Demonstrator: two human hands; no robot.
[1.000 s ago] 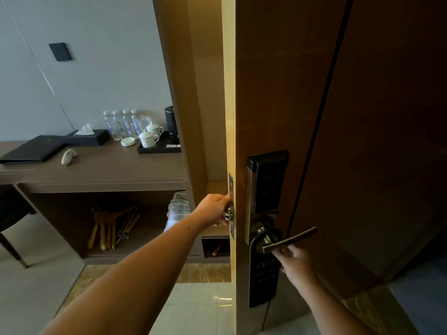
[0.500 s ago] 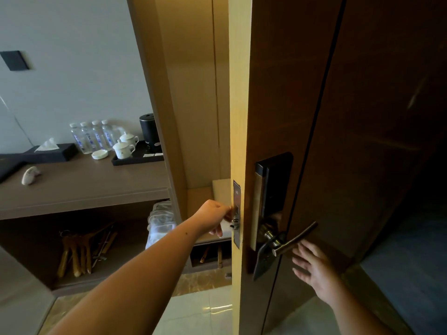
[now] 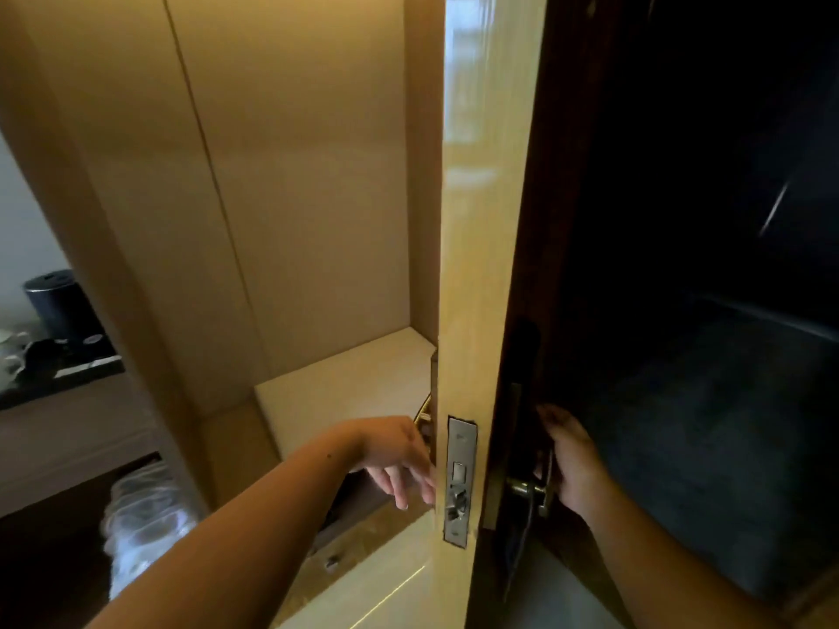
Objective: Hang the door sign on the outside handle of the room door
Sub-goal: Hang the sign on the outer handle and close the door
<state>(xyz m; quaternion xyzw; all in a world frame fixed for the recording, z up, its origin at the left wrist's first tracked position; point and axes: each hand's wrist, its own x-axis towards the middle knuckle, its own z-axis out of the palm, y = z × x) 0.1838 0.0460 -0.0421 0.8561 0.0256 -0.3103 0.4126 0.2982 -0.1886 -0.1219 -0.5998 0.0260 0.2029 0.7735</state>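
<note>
The room door stands ajar and I see its pale edge head-on, with the steel latch plate low down. On the dark outer side, the metal outside handle sticks out. A dark door sign hangs from the handle and tilts downward. My right hand is wrapped around the lever of the outside handle. On the inner side, my left hand rests against the door edge with its fingers spread and pointing down. It sits just below the brass inside handle.
A light wooden wardrobe panel fills the left. A low shelf sits behind my left hand. At far left a black kettle stands on a dark tray. Wrapped white items lie lower left. The corridor beyond the door is dark.
The view has swung closer to the door edge. My right hand rose from below the lever and closed on it. My left hand's fingers have loosened and now point downward.
</note>
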